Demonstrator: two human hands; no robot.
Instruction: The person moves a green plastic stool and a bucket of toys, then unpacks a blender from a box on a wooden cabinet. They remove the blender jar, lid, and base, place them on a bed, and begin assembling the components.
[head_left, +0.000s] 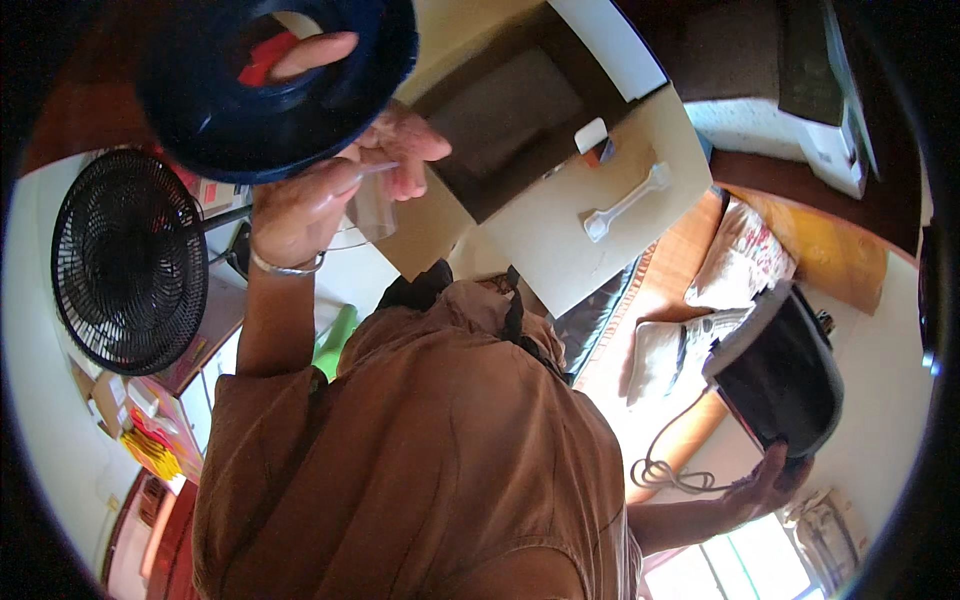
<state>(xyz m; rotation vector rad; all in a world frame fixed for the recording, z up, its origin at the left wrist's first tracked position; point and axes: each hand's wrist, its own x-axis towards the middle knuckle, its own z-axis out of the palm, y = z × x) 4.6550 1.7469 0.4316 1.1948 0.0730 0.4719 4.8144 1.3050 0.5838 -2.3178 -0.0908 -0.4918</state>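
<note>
My left hand (300, 214), with a bracelet at the wrist, is raised beside a dark blue round plastic object (217, 139) with a central hole. Its fingers close on the edge of a clear plastic piece (373, 210). Inside the hole a finger and something red (262, 60) show; whose finger it is cannot be told. More fingers (409, 150) stick out past the blue rim. Far to the right, my right hand (772, 480) grips the lower end of a black and grey appliance (787, 375), tilted. A looped cord (675, 476) hangs near it.
A black fan (131, 259) stands at the left. Ahead is a beige surface (540, 240) with a dark panel (510, 112) and a translucent bone-shaped piece (628, 202). Pillows (742, 255) lie on a bed at the right. A bright window (727, 562) shows lower right.
</note>
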